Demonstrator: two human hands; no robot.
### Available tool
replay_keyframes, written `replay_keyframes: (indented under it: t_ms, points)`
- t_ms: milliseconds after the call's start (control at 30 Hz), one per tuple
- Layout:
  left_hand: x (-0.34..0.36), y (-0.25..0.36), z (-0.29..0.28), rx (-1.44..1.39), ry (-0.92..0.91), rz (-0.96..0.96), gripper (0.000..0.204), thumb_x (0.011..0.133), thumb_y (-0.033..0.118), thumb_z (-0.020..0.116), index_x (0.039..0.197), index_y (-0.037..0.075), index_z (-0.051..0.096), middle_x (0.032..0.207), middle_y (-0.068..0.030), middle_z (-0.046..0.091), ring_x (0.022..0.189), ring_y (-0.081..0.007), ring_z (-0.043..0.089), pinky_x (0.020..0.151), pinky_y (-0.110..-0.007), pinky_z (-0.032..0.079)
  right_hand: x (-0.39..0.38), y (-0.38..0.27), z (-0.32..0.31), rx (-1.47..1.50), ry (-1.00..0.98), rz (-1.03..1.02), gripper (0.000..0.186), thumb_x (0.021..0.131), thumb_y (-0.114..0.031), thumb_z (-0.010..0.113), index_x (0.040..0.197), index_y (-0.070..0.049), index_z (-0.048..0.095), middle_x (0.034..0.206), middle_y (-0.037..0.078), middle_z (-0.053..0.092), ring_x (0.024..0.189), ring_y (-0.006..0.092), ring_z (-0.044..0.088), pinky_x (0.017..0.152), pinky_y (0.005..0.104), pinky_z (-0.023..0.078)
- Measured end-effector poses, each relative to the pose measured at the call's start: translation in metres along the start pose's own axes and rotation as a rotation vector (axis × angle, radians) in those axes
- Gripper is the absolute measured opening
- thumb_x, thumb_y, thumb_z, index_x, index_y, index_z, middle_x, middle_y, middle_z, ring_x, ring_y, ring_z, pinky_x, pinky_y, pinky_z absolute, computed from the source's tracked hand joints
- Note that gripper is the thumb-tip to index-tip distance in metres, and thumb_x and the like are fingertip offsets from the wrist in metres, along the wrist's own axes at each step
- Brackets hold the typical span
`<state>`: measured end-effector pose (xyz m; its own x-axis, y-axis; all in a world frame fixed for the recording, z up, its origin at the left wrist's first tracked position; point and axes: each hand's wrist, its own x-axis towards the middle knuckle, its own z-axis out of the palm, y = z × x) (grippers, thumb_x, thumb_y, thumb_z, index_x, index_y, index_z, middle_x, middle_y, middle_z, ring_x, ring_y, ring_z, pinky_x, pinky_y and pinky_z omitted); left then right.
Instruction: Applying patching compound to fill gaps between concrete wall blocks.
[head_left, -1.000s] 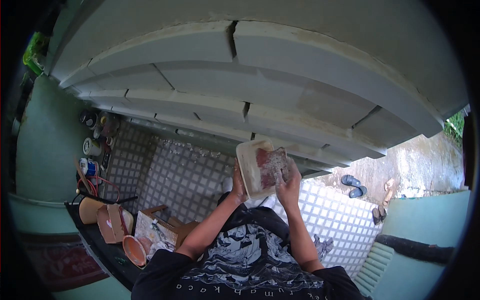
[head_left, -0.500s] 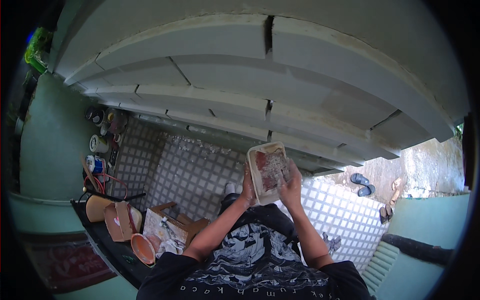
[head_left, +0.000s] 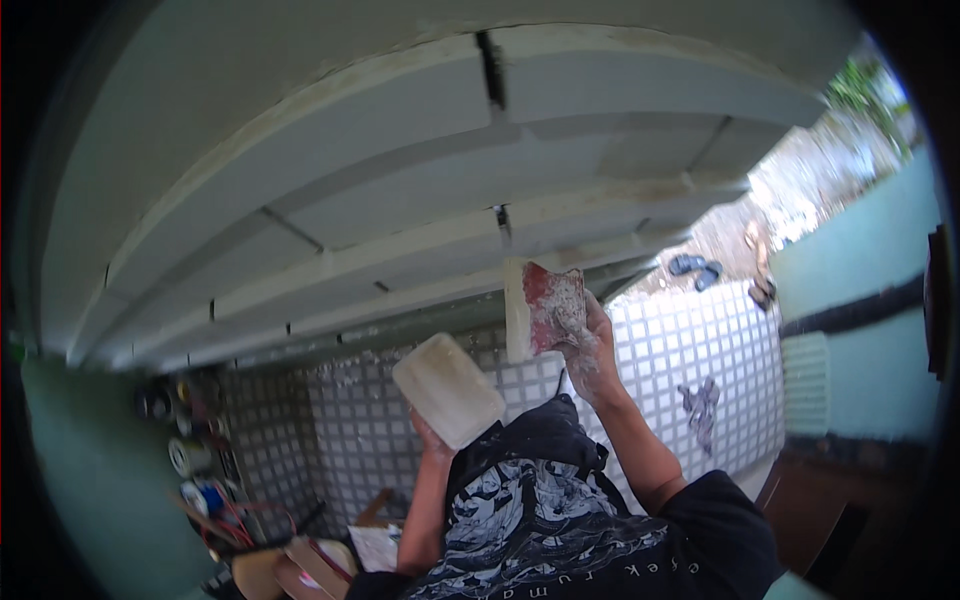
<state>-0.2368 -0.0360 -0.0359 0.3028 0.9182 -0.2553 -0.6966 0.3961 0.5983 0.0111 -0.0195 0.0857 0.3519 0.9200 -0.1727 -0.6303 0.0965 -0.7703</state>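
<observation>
My left hand [head_left: 430, 436] holds a shallow cream plastic tray [head_left: 448, 392] by its lower left side, with part of the fingers hidden behind it. In my right hand [head_left: 592, 358] is a flat red piece caked with white crumbly material [head_left: 555, 305], a pale band running along its left edge. White residue also coats the right hand's fingers. Tray and red piece are apart, side by side in front of my body and below the stepped white panels [head_left: 400, 215].
Grey-and-white tiles [head_left: 650, 350] cover the floor, with a grey cloth [head_left: 700, 405] on the right. Dark sandals [head_left: 695, 270] lie beyond at the doorway. Paint tins [head_left: 190, 457] line the green wall at left. A cardboard box [head_left: 318, 565] and other items sit at lower left.
The red piece with white material, earlier inside the tray between both hands, is now out in my right hand. My left hand has moved the tray left and down. The view has turned right.
</observation>
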Motion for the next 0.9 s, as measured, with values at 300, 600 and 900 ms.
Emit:
replay_keyframes:
  t_ms: [300, 600, 900]
  points:
    - [0.006, 0.091, -0.069, 0.088, -0.046, -0.207, 0.069, 0.086, 0.06, 0.039, 0.138, 0.015, 0.034, 0.131, -0.0085, 0.049, 0.114, -0.0321, 0.053, 0.093, -0.052, 0.046, -0.03, 0.059, 0.021, 0.065, 0.382, -0.419, 0.038, 0.086, -0.005, 0.059, 0.121, -0.001, 0.045, 0.11, 0.01, 0.058, 0.098, 0.0172, 0.059, 0.085, 0.0312, 0.05]
    - [0.038, 0.104, -0.042, 0.144, -0.067, -0.275, 0.068, 0.087, 0.061, 0.035, 0.138, 0.017, 0.034, 0.13, -0.0079, 0.049, 0.112, -0.0319, 0.054, 0.091, -0.052, 0.047, 0.012, 0.03, 0.035, -1.006, 0.741, -0.995, 0.031, 0.087, -0.012, 0.055, 0.116, -0.002, 0.053, 0.1, 0.022, 0.063, 0.086, 0.037, 0.064, 0.071, 0.0399, 0.051]
    - [0.029, 0.099, -0.017, 0.19, -0.056, -0.216, 0.067, 0.088, 0.061, 0.032, 0.138, 0.018, 0.034, 0.13, -0.0073, 0.05, 0.11, -0.0316, 0.055, 0.089, -0.052, 0.049, 0.139, -0.036, 0.023, -1.072, 1.071, -1.211, 0.041, 0.074, 0.006, 0.05, 0.114, 0.0, 0.054, 0.092, 0.024, 0.063, 0.079, 0.0417, 0.06, 0.069, 0.046, 0.049]
